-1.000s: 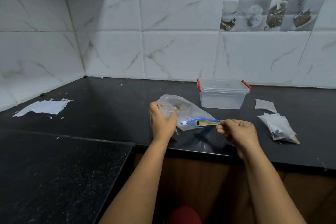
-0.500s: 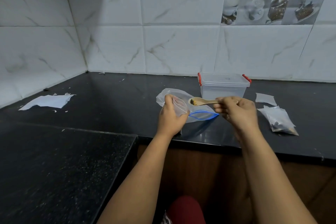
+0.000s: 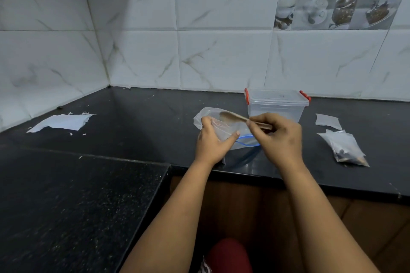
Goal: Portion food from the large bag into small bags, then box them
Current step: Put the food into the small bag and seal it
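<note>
My left hand (image 3: 211,143) grips a small clear bag (image 3: 223,132); my right hand (image 3: 280,139) pinches a wooden spoon (image 3: 235,117) above it.

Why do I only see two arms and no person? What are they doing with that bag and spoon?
The camera sits on the person's head and looks down, so you see only their arms. There is no robot here. The left hand holds a small clear bag open. The right hand pinches a wooden spoon over it, likely to tip food in. Behind the hands lies a big bag with a blue strip on the black counter. A clear box with red clips stands at the back. To the right lies a filled small bag. Torn paper lies far left.
</note>
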